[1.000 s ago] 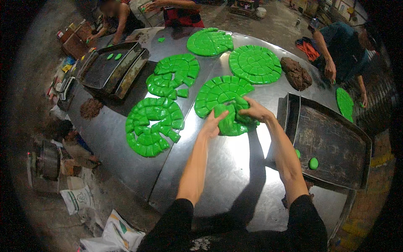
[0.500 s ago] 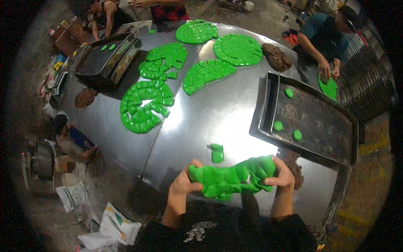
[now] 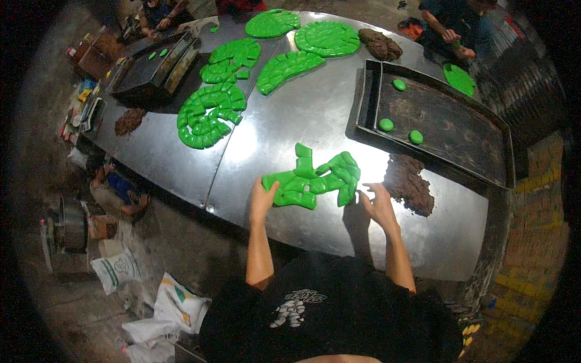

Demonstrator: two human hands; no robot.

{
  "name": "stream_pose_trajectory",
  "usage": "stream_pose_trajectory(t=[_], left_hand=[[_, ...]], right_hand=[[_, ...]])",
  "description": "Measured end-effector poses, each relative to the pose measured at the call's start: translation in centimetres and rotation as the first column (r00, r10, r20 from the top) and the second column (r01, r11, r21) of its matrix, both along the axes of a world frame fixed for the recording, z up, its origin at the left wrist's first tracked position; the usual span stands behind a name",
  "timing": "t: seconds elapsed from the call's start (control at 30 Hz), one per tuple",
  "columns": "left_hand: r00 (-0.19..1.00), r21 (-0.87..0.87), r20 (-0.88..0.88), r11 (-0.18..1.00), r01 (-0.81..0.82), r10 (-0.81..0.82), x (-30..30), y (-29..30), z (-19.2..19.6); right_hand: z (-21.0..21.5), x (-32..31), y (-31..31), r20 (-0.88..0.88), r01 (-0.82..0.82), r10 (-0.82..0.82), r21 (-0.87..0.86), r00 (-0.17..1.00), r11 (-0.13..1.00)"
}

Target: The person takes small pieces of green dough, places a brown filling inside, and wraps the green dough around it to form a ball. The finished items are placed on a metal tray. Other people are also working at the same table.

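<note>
A bright green slab of dough (image 3: 299, 187), scored into joined pieces, lies spread on the metal table in front of me, with a gap in its middle. My left hand (image 3: 262, 199) grips its left end, thumb on top. Just off its right end is my right hand (image 3: 380, 209), fingers apart and holding nothing. A separate-looking green piece (image 3: 303, 151) touches the slab's far edge. To the right of my right hand sits a crumbly brown mass (image 3: 411, 187).
Scored green dough rounds (image 3: 327, 39) lie at the table's far side, some partly taken apart (image 3: 212, 115). A dark metal tray (image 3: 448, 121) with 3 green balls stands right, another tray stack (image 3: 145, 75) left. Brown lumps (image 3: 380, 45) sit nearby. Other people work around the table.
The green slab came down from between both hands onto the table and now lies flat. My right hand let go and opened; both hands moved away from me.
</note>
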State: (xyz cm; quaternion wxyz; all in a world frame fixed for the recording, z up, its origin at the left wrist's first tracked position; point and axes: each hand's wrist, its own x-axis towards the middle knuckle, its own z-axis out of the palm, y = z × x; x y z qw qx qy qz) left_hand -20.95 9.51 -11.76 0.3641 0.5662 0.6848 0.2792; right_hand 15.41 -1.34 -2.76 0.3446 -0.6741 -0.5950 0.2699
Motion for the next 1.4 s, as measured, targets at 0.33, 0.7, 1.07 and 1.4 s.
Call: stream_pose_trajectory(t=[0.33, 0.7, 1.07, 1.4], left_hand=[[0.951, 0.142, 0.002, 0.942, 0.305, -0.308, 9.5, 8.6, 1.9], [0.768, -0.179, 0.481, 0.809, 0.559, -0.424, 8.9, 11.1, 6.5], [0.431, 0.004, 0.883, 0.921, 0.389, -0.185, 14.5, -0.3, 15.5], [0.636, -0.143, 0.760, 0.989, -0.041, 0.136, 12.8, -5.9, 7.8]], right_hand=[[3.8, -1.8, -5.0, -0.127, -0.213, 0.196, -0.138, 0.972, 0.967], [5.0, -0.9, -5.8, -0.133, -0.222, 0.204, -0.134, 0.970, 0.966], [5.2, -4.0, -1.4, -0.768, -0.030, 0.033, 0.018, 0.639, 0.999], [2.4, -1.9, -2.5, -0.711, -0.005, -0.110, -0.158, 0.695, 0.987]])
